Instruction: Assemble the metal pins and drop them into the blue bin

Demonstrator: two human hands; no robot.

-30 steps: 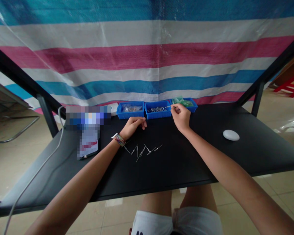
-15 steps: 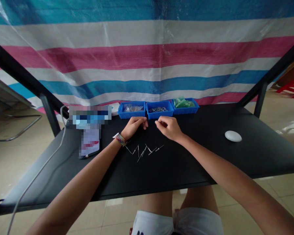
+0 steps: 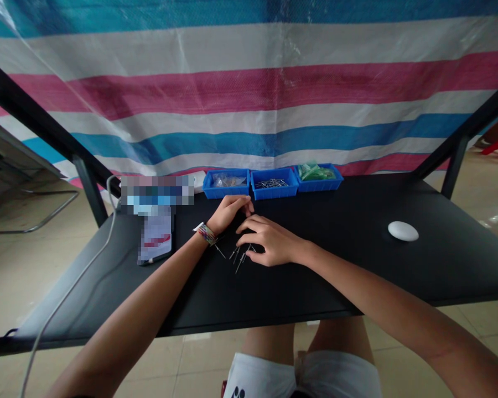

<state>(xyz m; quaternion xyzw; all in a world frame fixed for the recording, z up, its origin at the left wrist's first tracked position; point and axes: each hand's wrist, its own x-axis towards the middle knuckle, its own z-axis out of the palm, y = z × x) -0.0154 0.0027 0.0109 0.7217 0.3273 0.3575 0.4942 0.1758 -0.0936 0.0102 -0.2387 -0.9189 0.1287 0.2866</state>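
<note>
My left hand (image 3: pixel 228 214) rests on the black table just in front of the blue bins, its fingers curled together; whether anything is between them is hidden. Close beside it, my right hand (image 3: pixel 271 241) reaches down over a scatter of thin metal blind rivets (image 3: pixel 240 262), fingers spread and bent. It partly covers the rivets, and no rivet shows gripped in it. More rivets lie in the middle blue bin (image 3: pixel 276 193). A clear plastic bag sits in the left blue bin (image 3: pixel 226 193), green plastic bags in the right blue bin (image 3: pixel 321 186).
A blurred-out phone (image 3: pixel 160 237) and packet (image 3: pixel 157 194) lie at the left, near a white cable (image 3: pixel 83 268). On the right is a white oval object (image 3: pixel 403 231). Black frame posts and a striped plastic sheet (image 3: pixel 249 88) stand behind the table (image 3: pixel 336 276).
My right hand has come down from in front of the bins, toward me and left, opening its fingers over the scattered rivets. My left hand has stayed nearly where it was.
</note>
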